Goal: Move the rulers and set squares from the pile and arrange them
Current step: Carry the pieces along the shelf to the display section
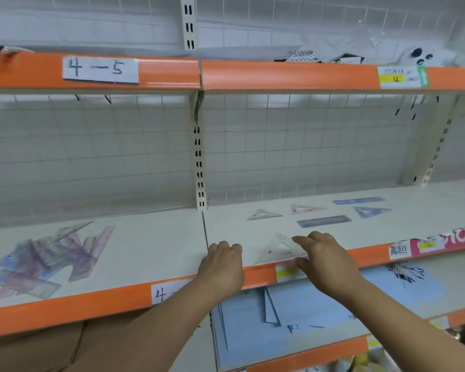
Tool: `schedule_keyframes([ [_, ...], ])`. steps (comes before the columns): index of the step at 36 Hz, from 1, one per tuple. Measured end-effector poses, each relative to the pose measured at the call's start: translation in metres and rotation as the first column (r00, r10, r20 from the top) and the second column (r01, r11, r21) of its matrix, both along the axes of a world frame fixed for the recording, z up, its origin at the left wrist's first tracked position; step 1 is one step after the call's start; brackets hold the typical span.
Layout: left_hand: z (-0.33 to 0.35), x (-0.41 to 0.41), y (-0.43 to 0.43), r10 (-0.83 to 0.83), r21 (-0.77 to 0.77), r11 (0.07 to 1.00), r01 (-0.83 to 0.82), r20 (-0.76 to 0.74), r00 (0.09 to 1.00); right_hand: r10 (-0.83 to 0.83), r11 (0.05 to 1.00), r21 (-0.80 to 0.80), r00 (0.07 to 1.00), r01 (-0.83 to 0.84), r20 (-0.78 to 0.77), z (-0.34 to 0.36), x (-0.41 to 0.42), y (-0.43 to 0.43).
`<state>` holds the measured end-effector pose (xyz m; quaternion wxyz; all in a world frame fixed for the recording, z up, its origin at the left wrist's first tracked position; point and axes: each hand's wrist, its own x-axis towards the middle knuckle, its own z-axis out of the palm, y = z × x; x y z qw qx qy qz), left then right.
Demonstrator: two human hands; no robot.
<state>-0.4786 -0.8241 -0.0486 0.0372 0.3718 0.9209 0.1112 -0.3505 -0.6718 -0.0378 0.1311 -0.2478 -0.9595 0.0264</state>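
A jumbled pile of rulers and set squares (40, 261), blue and purple tinted, lies on the left part of the shelf. On the right part lie a clear set square (262, 214), a pink set square (305, 209), a blue set square (371, 211), a blue ruler (359, 200) and a dark ruler (324, 220). A clear set square (279, 249) rests at the shelf's front edge. My right hand (322, 259) touches its right side, fingers spread. My left hand (222, 264) rests curled on the shelf edge, left of it, holding nothing.
The white shelf (156, 253) has an orange front strip with a paper label "4-". Another orange-edged shelf (279, 76) hangs above with small items. Below lie blue sheets (320, 304) and brown cardboard (65, 345). A wire grid backs the shelves.
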Motion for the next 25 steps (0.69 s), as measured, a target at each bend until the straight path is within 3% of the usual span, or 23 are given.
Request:
schedule_keyframes([
  [14, 0.008, -0.065, 0.068, -0.074, 0.028, 0.997, 0.075, -0.013, 0.997, -0.068, 0.998, -0.016, 0.997, 0.067, -0.046, 0.002, -0.051, 0.059],
  [25, 0.002, -0.095, 0.087, -0.042, 0.017, 0.999, 0.042, -0.005, 0.999, -0.009, 0.999, -0.032, 1.0, 0.009, -0.01, -0.008, -0.091, 0.085],
])
